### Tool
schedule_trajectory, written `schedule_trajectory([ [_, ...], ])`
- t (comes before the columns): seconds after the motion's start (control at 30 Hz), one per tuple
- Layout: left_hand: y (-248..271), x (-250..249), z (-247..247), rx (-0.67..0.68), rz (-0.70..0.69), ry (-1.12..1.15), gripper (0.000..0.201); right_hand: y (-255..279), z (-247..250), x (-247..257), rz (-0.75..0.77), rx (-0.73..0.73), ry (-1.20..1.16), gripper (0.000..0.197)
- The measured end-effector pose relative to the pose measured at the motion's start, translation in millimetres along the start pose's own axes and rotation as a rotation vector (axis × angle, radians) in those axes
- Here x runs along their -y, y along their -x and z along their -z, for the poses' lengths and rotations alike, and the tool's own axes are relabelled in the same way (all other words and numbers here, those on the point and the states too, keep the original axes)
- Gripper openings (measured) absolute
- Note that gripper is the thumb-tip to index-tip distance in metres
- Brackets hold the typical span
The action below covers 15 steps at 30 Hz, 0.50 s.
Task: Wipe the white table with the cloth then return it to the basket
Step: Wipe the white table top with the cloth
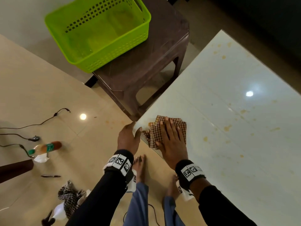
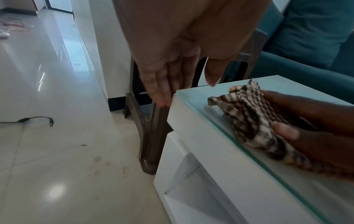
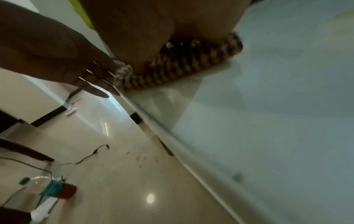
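A brown checked cloth [image 1: 154,135] [image 2: 247,112] [image 3: 172,71] lies folded at the near left corner of the white glass-topped table [image 1: 236,121] [image 2: 203,151] [image 3: 268,121]. My right hand [image 1: 171,136] [image 2: 314,125] presses flat on the cloth with straight fingers. My left hand [image 1: 130,136] [image 2: 168,84] [image 3: 63,65] is cupped open just off the table's corner, below its edge, holding nothing. Yellow-brown stains dot the tabletop. The green plastic basket [image 1: 97,31] stands empty on a brown stool [image 1: 156,66] to the far left of the table.
On the tiled floor to the left lie cables [image 1: 40,123], a plastic bottle [image 1: 47,148] [image 3: 51,188], a pen [image 1: 50,176] and another checked cloth [image 1: 70,198]. My bare feet [image 1: 141,167] stand by the table's near edge. A stool leg [image 2: 151,136] stands close beside the corner.
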<state>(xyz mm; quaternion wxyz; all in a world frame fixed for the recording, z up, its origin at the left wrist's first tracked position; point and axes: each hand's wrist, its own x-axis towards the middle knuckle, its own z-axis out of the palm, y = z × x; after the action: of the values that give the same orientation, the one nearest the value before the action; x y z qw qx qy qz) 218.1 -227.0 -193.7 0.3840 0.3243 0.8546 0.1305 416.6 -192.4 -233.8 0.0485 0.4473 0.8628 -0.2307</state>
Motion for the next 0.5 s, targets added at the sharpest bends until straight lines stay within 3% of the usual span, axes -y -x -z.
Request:
schedule_trajectory([
  [0.13,-11.7,6.9,8.8,0.057,-0.004,0.018,0.041,-14.9,-19.1,31.8,-0.033,0.001,-0.016,0.070],
  [0.33,-24.3,3.0,20.5,0.104,0.023,0.053,0.056,-40.0,-36.7,73.1,0.020,0.023,0.090,0.077],
  [0.5,-27.2,3.7,26.1,0.141,0.011,0.047,0.038,-49.6,-24.4,46.7,0.052,0.009,0.077,0.072],
])
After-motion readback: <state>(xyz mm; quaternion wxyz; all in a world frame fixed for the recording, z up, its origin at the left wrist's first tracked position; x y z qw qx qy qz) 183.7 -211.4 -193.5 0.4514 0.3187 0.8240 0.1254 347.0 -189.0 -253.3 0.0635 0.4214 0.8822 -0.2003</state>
